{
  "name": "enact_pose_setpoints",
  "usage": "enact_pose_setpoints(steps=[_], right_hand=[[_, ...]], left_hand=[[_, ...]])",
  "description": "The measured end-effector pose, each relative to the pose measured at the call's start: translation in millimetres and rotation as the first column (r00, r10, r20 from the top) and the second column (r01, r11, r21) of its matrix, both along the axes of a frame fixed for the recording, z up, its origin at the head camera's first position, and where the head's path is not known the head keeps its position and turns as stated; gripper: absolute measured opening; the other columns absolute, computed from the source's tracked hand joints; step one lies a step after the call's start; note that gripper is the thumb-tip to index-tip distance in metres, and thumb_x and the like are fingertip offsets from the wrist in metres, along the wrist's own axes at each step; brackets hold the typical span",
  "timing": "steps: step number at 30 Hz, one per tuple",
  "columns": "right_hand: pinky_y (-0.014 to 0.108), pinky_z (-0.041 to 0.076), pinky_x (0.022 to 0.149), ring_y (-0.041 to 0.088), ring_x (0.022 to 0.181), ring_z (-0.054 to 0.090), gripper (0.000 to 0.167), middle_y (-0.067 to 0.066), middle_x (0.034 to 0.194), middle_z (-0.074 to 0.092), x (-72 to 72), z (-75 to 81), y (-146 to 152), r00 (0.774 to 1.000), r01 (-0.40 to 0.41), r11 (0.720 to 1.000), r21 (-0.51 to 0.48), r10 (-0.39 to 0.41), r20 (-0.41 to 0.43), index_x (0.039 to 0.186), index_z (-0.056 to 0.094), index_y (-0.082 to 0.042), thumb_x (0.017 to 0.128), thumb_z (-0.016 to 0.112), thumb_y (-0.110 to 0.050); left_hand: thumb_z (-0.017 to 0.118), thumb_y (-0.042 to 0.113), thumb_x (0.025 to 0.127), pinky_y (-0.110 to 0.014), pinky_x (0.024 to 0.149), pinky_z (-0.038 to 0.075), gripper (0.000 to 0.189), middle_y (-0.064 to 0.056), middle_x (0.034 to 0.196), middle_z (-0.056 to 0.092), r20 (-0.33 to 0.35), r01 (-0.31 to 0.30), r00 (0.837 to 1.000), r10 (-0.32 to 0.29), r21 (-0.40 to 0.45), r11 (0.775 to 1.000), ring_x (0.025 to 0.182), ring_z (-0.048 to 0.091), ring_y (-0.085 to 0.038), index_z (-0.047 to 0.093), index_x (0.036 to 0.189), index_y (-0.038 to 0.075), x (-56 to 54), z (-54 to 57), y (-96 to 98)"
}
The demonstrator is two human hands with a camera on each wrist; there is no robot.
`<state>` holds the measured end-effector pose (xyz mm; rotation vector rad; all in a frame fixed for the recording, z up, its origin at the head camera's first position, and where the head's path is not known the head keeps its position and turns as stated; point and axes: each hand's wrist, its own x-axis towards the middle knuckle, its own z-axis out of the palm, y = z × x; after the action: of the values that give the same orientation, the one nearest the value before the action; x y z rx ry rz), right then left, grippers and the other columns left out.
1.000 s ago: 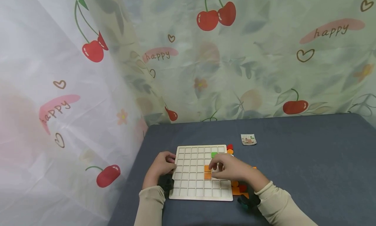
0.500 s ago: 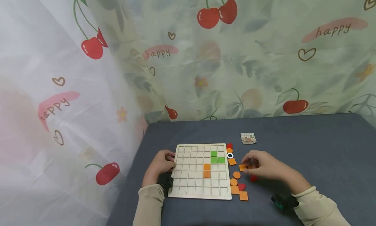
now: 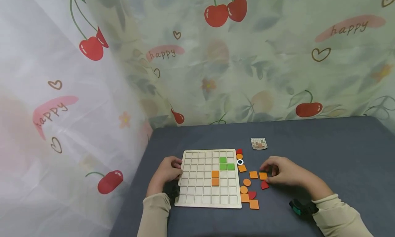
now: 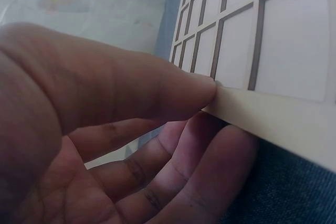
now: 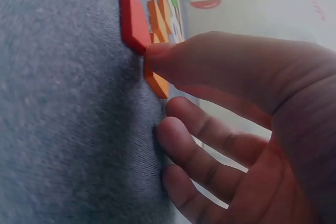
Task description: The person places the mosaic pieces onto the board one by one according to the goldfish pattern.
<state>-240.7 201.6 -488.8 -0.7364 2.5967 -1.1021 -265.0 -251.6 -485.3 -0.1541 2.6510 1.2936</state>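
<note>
Nearest the left edge of the table [image 3: 333, 154], the left hand [image 3: 166, 169] is clamped on the rim of the wooden board [image 3: 195, 198], thumb above and fingers below; this grip should be light enough not to tip the board. In the board's grid, two orange squares [image 3: 215, 178] sit one behind the other, with three green squares [image 3: 223, 159] beyond them, toward the table's far edge. Loose pieces line the board's right side, among them a black-and-white ring [image 3: 240, 162]; a printed card [image 3: 259, 144] lies nearer the far edge. Farther right, well in from the table's right edge, a loose orange tile [image 3: 262, 175] lies under the fingertips of the right hand [image 3: 285, 172], with a red piece [image 3: 264, 185] just beside it. The two hands are well apart. Whether the right thumb and forefinger have closed on the tile cannot be told. Recommended: pinch the tile by opposite sides, keep the thumb off the red piece, and lift straight up to avoid dragging its neighbour.
</note>
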Motion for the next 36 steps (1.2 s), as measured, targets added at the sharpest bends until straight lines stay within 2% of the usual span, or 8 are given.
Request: enact_pose_setpoints(steps=[8,36], right_hand=[[0.025,0.051,0.068,0.006,0.078,0.055,0.027,0.0,0.104,0.067,0.7,-0.7,-2.6,1.0,-0.003,1.0,0.017,0.003,0.014,0.112,0.077,-0.013,0.087,0.086,-0.016],[0.024,0.05,0.066,0.005,0.076,0.053,0.022,0.001,0.103,0.068,2.1,1.4,-4.1,0.999,0.013,1.0,0.022,-0.012,-0.036,0.107,0.078,-0.013,0.087,0.085,-0.016]], left_hand=[[0.073,-0.001,0.091,-0.038,0.069,0.063,0.037,-0.016,0.102,0.065,-0.003,-0.004,1.0,0.004,-0.012,1.0,0.084,0.067,-0.025,0.068,0.127,-0.003,0.5,1.6,1.3],[0.073,-0.002,0.091,-0.037,0.068,0.063,0.037,-0.016,0.102,0.065,-0.007,-0.001,1.0,0.0,-0.01,1.0,0.084,0.066,-0.024,0.068,0.127,-0.003,1.6,2.9,1.1]])
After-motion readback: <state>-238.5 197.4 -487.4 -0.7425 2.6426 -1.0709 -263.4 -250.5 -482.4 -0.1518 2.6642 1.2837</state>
